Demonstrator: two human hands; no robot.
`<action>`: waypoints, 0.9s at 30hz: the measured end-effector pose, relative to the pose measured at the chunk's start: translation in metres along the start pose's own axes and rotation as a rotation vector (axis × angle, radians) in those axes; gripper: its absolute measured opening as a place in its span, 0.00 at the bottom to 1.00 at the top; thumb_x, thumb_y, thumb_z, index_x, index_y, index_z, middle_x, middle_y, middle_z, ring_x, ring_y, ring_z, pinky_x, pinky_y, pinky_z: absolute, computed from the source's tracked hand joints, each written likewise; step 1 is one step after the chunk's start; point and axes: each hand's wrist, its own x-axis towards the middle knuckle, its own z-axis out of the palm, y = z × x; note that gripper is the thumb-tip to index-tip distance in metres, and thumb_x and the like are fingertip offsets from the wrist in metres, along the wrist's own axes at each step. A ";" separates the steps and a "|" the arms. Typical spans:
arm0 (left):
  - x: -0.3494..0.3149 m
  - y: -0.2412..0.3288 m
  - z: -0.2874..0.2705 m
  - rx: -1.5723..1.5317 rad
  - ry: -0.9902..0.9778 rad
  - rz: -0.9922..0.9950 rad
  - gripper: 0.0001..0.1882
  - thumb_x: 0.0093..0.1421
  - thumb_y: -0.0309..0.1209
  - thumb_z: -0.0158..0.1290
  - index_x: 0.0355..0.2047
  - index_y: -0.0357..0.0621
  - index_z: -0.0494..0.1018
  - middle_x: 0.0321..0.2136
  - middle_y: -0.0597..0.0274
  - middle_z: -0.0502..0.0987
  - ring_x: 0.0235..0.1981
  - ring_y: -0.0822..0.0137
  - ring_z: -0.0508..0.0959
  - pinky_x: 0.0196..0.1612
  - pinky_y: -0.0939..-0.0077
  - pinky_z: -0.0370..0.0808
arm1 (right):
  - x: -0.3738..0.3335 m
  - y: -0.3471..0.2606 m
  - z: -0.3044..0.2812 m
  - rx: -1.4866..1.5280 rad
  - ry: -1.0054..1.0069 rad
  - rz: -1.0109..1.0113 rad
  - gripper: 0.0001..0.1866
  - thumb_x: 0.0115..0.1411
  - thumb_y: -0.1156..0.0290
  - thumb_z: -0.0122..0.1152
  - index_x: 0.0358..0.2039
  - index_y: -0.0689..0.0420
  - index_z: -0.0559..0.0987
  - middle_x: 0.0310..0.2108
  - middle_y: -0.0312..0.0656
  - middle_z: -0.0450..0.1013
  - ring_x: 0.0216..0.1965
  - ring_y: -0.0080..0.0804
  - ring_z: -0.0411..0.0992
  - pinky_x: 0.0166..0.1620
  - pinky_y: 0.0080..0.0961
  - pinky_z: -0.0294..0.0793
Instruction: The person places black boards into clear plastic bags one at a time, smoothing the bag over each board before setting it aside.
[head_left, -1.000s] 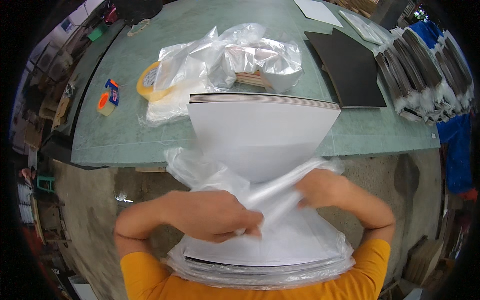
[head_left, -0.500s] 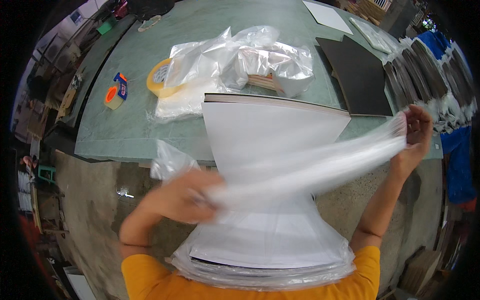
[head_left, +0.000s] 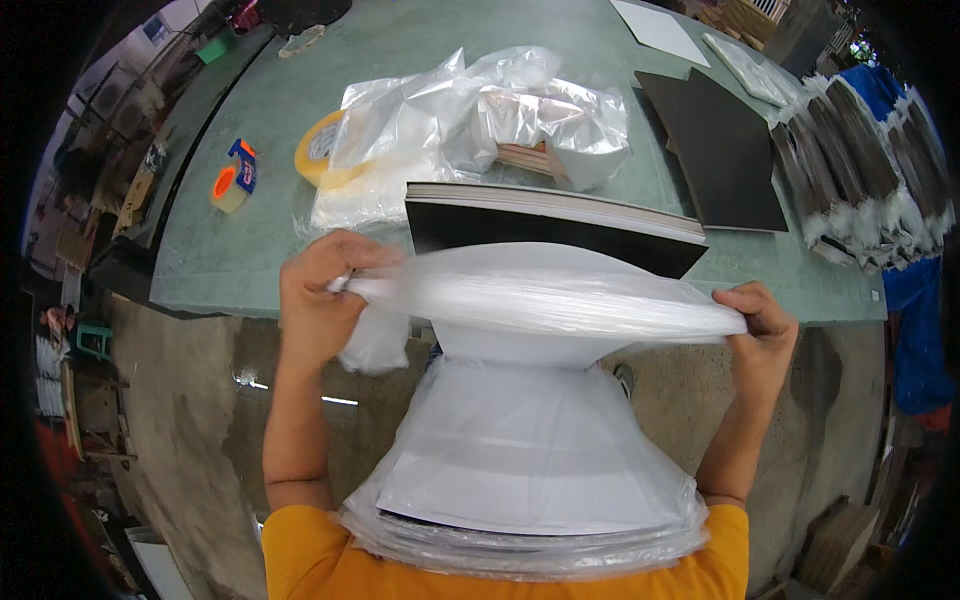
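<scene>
My left hand and my right hand each grip one end of a clear plastic film, gathered into folds and stretched between them. It crosses in front of a white board, whose curved top edge shows above it. A loose piece of film hangs below my left hand. Against my body lies a white panel covered in clear plastic, layered along its lower edge. Just beyond the film, a stack of boards with a black face stands at the table's near edge.
On the green table lie a tape dispenser, a yellow tape roll, crumpled clear plastic and black boards. Plastic-wrapped bundles stand at the right. A white sheet lies farther back.
My left hand has risen and moved away from me; my right hand has come lower and inward. The film is now level. The white board has come off the stack, baring its black face.
</scene>
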 end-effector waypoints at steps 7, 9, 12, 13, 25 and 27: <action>-0.095 -0.081 0.040 -1.223 -0.258 -1.035 0.20 0.38 0.25 0.56 0.35 0.35 0.69 0.18 0.58 0.70 0.07 0.75 0.62 0.08 0.83 0.54 | -0.063 0.144 0.003 0.883 -0.307 0.792 0.18 0.43 0.70 0.58 0.36 0.64 0.71 0.30 0.40 0.71 0.28 0.23 0.69 0.27 0.15 0.68; -0.142 -0.139 0.075 -1.521 -0.487 -1.236 0.13 0.41 0.26 0.54 0.31 0.36 0.71 0.19 0.57 0.71 0.10 0.69 0.66 0.13 0.76 0.62 | -0.066 0.143 0.045 1.017 -0.336 1.083 0.15 0.47 0.69 0.53 0.36 0.62 0.71 0.33 0.42 0.71 0.29 0.27 0.69 0.29 0.21 0.69; -0.147 -0.146 0.118 -1.181 -0.413 -1.269 0.11 0.44 0.27 0.52 0.29 0.37 0.71 0.20 0.56 0.72 0.15 0.67 0.68 0.19 0.75 0.63 | -0.104 0.211 0.063 -0.184 -0.619 -0.050 0.13 0.51 0.69 0.48 0.36 0.60 0.73 0.33 0.45 0.71 0.31 0.38 0.69 0.34 0.29 0.69; -0.148 -0.145 0.128 -1.016 -0.376 -1.228 0.10 0.45 0.28 0.51 0.29 0.37 0.71 0.21 0.56 0.73 0.17 0.67 0.69 0.21 0.75 0.64 | -0.106 0.214 0.069 -0.252 -0.607 0.052 0.12 0.51 0.69 0.48 0.35 0.60 0.73 0.32 0.46 0.71 0.31 0.39 0.69 0.35 0.29 0.69; -0.020 0.039 0.008 -0.759 -0.760 -0.133 0.12 0.52 0.32 0.50 0.35 0.38 0.72 0.29 0.54 0.74 0.29 0.64 0.74 0.33 0.77 0.70 | -0.048 0.049 0.006 0.932 -1.074 0.056 0.19 0.55 0.59 0.47 0.36 0.63 0.73 0.38 0.55 0.67 0.45 0.46 0.64 0.49 0.41 0.58; -0.018 0.056 0.037 -0.958 -1.177 0.068 0.16 0.54 0.36 0.49 0.38 0.38 0.70 0.31 0.55 0.74 0.32 0.61 0.74 0.35 0.74 0.70 | -0.032 0.013 0.056 0.727 -1.540 -0.164 0.26 0.57 0.53 0.41 0.47 0.60 0.66 0.51 0.54 0.57 0.55 0.46 0.53 0.55 0.44 0.47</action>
